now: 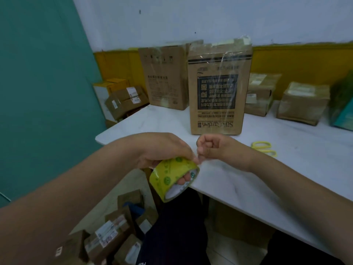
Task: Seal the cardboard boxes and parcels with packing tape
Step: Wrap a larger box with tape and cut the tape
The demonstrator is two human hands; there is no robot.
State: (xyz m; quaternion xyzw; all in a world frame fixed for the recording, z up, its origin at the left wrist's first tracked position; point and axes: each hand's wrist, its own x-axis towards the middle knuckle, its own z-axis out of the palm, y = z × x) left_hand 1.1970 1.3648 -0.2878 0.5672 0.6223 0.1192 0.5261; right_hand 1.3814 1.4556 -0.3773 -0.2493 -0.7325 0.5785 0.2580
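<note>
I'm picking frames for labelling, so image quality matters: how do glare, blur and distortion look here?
Head view: wide-angle distortion bows the table edge; head view: clear tape on the front box throws streaky glare over its print; head view: the green parcel at the right border is smeared, while the left hand, right hand and tape roll read fairly sharp.

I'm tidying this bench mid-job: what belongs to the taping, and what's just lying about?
Job: tape roll, gripped by the left hand, end pinched by the right hand; tall box in front; yellow scissors.
Lying about, for now: rear box, table parcels, floor parcels, green package.
</note>
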